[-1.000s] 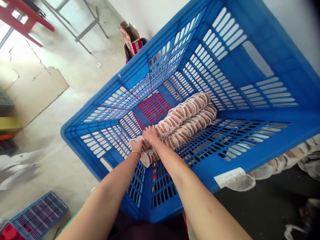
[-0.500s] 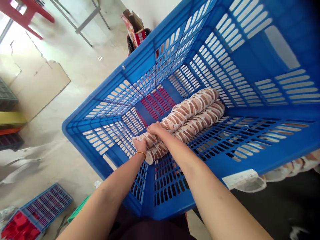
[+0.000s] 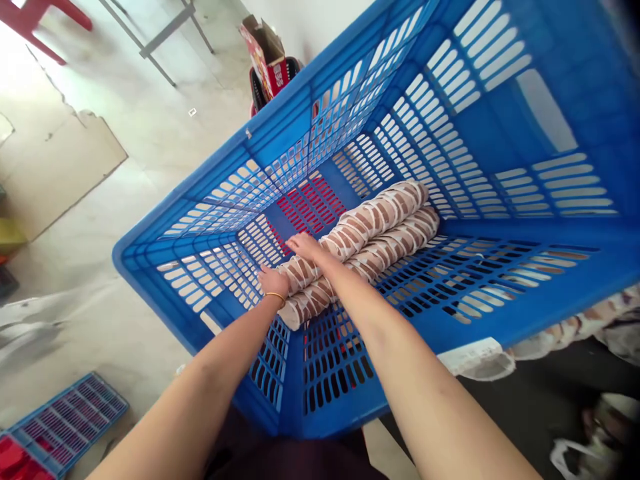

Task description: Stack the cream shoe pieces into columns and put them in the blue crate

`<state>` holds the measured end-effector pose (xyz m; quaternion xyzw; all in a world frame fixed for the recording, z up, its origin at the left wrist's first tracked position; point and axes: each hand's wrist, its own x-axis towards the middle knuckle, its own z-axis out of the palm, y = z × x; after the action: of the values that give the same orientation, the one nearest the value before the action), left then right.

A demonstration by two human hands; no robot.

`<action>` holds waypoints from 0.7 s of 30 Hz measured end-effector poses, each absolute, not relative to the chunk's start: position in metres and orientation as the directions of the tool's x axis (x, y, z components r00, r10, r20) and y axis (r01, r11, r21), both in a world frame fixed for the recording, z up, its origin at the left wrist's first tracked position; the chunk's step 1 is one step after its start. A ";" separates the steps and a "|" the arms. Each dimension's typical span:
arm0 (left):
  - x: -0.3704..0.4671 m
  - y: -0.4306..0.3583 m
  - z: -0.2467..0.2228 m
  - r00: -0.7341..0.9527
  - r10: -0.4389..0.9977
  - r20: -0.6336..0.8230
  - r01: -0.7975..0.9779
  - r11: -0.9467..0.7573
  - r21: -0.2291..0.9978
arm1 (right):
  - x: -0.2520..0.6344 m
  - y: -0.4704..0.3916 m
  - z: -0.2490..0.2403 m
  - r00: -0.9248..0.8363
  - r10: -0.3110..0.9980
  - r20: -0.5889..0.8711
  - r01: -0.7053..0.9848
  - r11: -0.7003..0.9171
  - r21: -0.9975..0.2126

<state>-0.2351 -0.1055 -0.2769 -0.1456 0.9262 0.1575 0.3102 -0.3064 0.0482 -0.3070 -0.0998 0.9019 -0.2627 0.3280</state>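
Two long, brown-and-white banded rolls lie side by side on the floor of a large blue plastic crate. On the near end of the farther roll rests my left hand, a yellow bangle at its wrist; its fingers point past the roll's end and look loose. My right hand is a little further along the same roll, fingers stretched out flat over its far side. The nearer roll passes under my right forearm, its round end facing me. What the undersides of my fingers touch is hidden.
More banded rolls lie outside the crate at right. A red carton stands in a dark basket beyond the far rim. At lower left a blue crate holds red pieces. Flattened cardboard and metal legs are on the floor.
My right hand has straightened its fingers and shifted slightly up and left. The left hand has loosened over the roll's end. The view has shifted slightly; the rolls lie much as before.
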 end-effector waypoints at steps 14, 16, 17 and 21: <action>-0.245 -0.058 -0.296 -0.670 0.388 -0.633 0.141 0.903 0.405 | -0.263 0.155 -0.288 -0.683 -0.495 -0.537 -0.297 0.860 -0.416; -0.236 -0.056 -0.294 -0.685 0.378 -0.622 0.143 0.908 0.394 | -0.255 0.150 -0.285 -0.707 -0.473 -0.526 -0.297 0.873 -0.387; -0.233 -0.056 -0.292 -0.691 0.373 -0.620 0.141 0.910 0.390 | -0.253 0.146 -0.283 -0.714 -0.460 -0.528 -0.291 0.881 -0.373; -0.240 -0.050 -0.287 -0.688 0.386 -0.614 0.135 0.900 0.415 | -0.266 0.136 -0.270 -0.723 -0.413 -0.554 -0.247 0.903 -0.350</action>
<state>-0.2402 -0.0503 -0.2872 0.1442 0.9027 0.1709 0.3675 -0.2661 0.1364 -0.2701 -0.1796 0.9195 -0.1269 0.3259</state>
